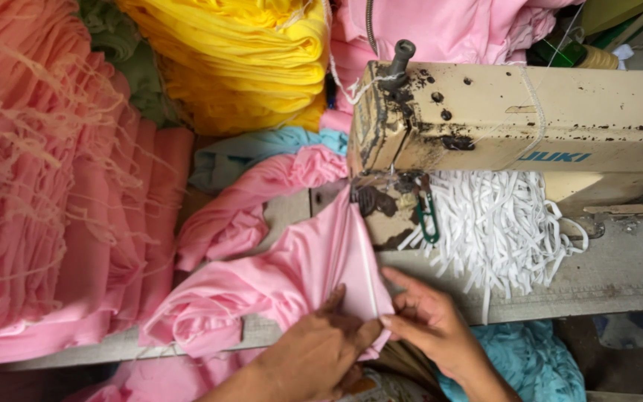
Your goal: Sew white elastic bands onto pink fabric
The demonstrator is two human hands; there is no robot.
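Two hands at the front edge of the table, and one pink garment piece (303, 272) between them. The left hand (314, 350) lies flat on the cloth with thumb raised, pressing the near end down; the right hand (429, 316) pinches that same end, thumb and fingers closed on the fabric's edge where a thin white strip (367, 268) runs along it. One sewing machine (515, 123) here, cream-coloured, chipped and stained dark around the head, and the pink cloth stretches straight from the hands up under its needle area, drawn into a narrow taut fold there. The fabric is soft, light pink knit, smooth on the stretched part and bunched into loose rolls to the left, spilling over the table's front. One heap of white elastic strips (500, 223) lies just right of the needle, touching the machine base. Stacks behind: one tall salmon-pink stack (46, 179) with frayed threads on the left, one yellow stack (247, 59) at top centre, a light blue piece (240, 156) below it. More turquoise cloth (530, 357) hangs under the table by the right wrist.
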